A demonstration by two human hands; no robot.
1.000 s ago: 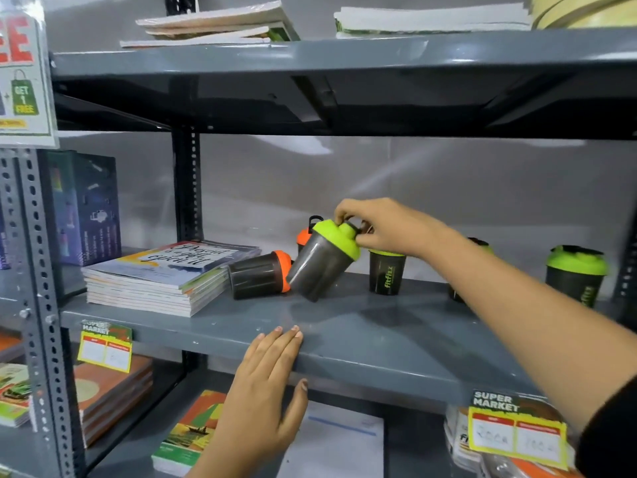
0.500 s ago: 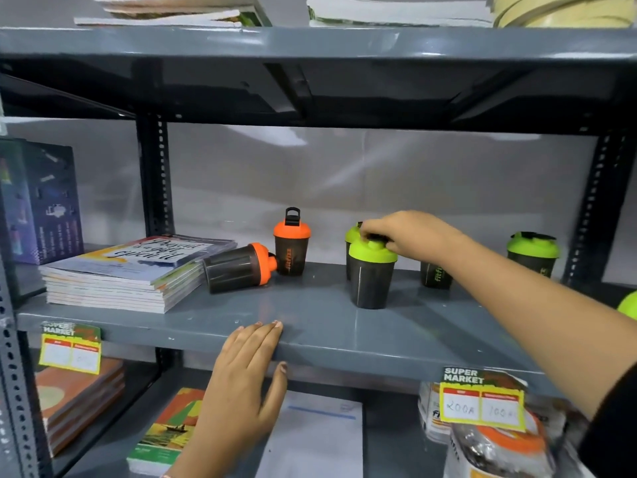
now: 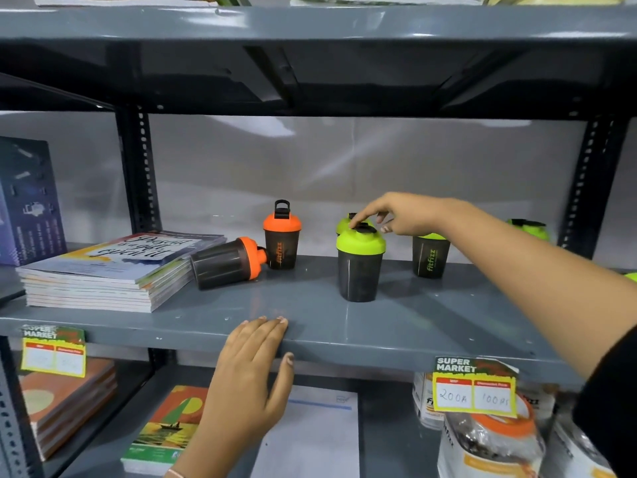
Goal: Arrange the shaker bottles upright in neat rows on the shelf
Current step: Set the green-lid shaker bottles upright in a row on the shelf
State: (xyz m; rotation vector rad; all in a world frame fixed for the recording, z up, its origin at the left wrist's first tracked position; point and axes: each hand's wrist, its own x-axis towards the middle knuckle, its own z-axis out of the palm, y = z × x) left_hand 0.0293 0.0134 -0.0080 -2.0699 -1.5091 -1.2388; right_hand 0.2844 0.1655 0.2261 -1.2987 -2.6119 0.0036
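Dark shaker bottles stand on the grey middle shelf [image 3: 431,322]. A green-lidded bottle [image 3: 360,267] is upright near the middle. My right hand [image 3: 403,213] hovers over its lid with fingers spread, the fingertips just touching the cap. Behind it another green-lidded bottle [image 3: 346,224] is mostly hidden. To the right stand a third green one [image 3: 431,257] and a fourth [image 3: 529,229] behind my forearm. An orange-lidded bottle [image 3: 282,238] is upright at the back. A second orange-lidded bottle [image 3: 229,263] lies on its side. My left hand [image 3: 255,370] rests flat on the shelf's front edge.
A stack of notebooks [image 3: 113,270] fills the shelf's left part, with a dark box [image 3: 31,201] behind it. Perforated uprights [image 3: 139,170] flank the bay. Price tags [image 3: 475,388] hang on the front edge. Books and packaged goods sit on the shelf below.
My right hand tipped the green-lidded bottle upright, set it down on the shelf, and has now opened and lifted off its lid. My left hand stayed on the shelf edge.
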